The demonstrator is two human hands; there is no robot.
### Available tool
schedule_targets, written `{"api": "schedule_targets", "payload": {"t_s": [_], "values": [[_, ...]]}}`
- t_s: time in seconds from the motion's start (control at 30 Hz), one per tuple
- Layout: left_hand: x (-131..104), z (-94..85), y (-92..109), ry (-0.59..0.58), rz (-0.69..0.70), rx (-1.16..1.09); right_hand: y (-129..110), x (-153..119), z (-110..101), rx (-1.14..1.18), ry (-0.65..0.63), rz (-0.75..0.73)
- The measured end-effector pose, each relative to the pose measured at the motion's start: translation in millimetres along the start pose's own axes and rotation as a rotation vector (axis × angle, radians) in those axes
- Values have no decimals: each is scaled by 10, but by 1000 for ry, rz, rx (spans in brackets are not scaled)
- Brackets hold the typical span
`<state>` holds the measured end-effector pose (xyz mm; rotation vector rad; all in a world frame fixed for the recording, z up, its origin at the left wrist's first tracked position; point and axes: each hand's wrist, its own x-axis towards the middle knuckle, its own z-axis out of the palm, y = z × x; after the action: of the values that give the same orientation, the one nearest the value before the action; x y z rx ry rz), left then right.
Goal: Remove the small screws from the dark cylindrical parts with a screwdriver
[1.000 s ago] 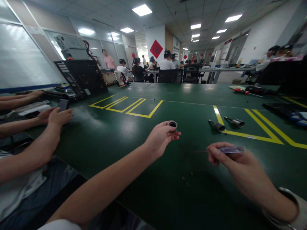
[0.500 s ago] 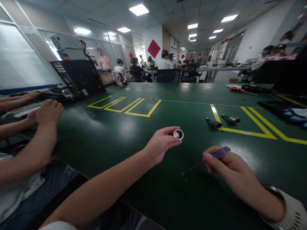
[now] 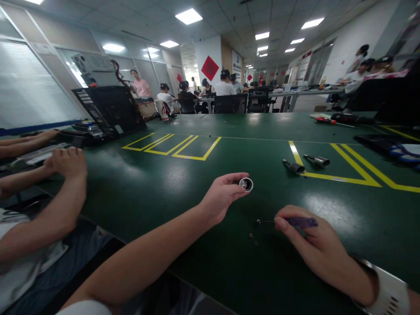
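The left hand [image 3: 218, 199] over there is pinching the socket [image 3: 246, 184] above the table [image 3: 157, 188], while the right hand [image 3: 316, 243] is pinching the screwdriver [image 3: 302, 222], best kept steady with a nut [image 3: 258, 222] at its tip.

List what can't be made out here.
All in the head view:
Cup: outer wall, mostly hidden by the left hand.
Screwdriver: whether its tip enters the nut, too small.
Right hand: some fingers, behind the hand itself.
Sign: lettering, too small.
Blue-white bundle: cut off by right edge.
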<state>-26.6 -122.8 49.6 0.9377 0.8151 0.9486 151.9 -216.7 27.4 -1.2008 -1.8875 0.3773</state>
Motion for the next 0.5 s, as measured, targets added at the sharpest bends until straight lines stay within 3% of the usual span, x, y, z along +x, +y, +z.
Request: {"api": "schedule_targets", "payload": {"t_s": [0.23, 0.5], "values": [[-18, 15, -40, -22, 33, 114, -25, -62, -52, -2, 167, -226], [-57, 44, -115, -81, 93, 209, -30, -29, -16, -96, 72, -272]]}}
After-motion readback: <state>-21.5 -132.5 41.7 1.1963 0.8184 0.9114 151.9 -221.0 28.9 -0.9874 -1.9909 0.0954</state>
